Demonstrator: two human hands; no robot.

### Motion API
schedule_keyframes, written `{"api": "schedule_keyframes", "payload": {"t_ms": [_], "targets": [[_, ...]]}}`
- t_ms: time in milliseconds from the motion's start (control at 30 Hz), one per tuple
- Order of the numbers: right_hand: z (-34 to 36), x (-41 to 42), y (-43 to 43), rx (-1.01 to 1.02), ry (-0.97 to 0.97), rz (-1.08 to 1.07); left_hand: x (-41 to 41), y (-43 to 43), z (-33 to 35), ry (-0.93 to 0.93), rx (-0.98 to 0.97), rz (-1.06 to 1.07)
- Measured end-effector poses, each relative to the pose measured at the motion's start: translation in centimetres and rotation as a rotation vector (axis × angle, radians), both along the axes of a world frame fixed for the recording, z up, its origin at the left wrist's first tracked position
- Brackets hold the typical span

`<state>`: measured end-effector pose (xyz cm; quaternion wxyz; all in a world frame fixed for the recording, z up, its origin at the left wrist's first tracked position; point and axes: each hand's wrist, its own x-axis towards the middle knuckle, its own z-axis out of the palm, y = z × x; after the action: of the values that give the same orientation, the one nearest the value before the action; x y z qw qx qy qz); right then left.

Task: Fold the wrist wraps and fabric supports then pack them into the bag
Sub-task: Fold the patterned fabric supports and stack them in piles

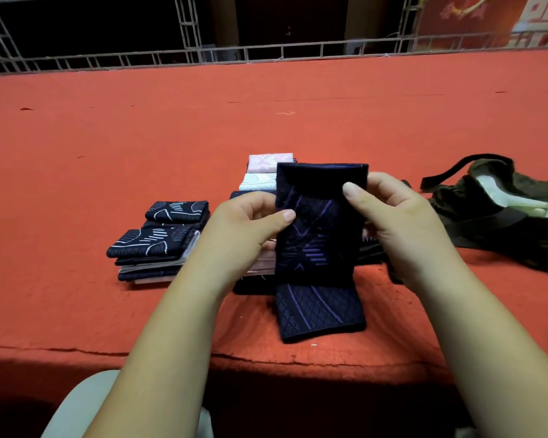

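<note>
**Mid-fold, packing not started**

Somewhere in the middle, I'd say. The left hand point(253, 216) and right hand point(389, 210) each pinch one side of a dark wrap point(317, 248) with purple lines, thumbs on the near face. Its upper part is held up and its lower end lies flat on the red worktop point(108, 153) near the front edge, so this fold looks half done.

To the left sits a stack point(159, 245) of folded dark pieces with white lines, so a good few look finished. Behind the hands there's a pile point(268, 170) with pink and pale pieces on top. I can't tell if those are folded or waiting.

The bag point(487, 229) lies open off to the right, apart from everything else, with something white inside. No wraps in it that I can see, so all the packing looks left to do.
</note>
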<state>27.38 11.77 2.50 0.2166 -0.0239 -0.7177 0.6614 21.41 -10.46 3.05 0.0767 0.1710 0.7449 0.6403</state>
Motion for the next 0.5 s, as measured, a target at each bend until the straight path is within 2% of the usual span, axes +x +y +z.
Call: {"api": "schedule_keyframes", "payload": {"t_ms": [100,167,267,400,500], "targets": [[-0.8,0.4,1.3,0.169,-0.143,0.131,0.4,0.3,0.5,-0.038,0.077,-0.010],[-1.2,0.6,1.7,0.202,-0.174,0.186,0.5,0.4,0.8,-0.051,0.121,0.002],[-1.2,0.6,1.8,0.155,-0.145,0.199,0.4,0.2,1.1,-0.038,0.138,0.034],[-0.8,0.4,1.4,0.053,-0.121,0.216,0.1,-0.6,1.4,0.092,0.037,0.076],[-0.8,0.4,1.0,0.031,-0.126,0.222,0.0,-1.6,1.5,0.060,0.020,-0.012]]}}
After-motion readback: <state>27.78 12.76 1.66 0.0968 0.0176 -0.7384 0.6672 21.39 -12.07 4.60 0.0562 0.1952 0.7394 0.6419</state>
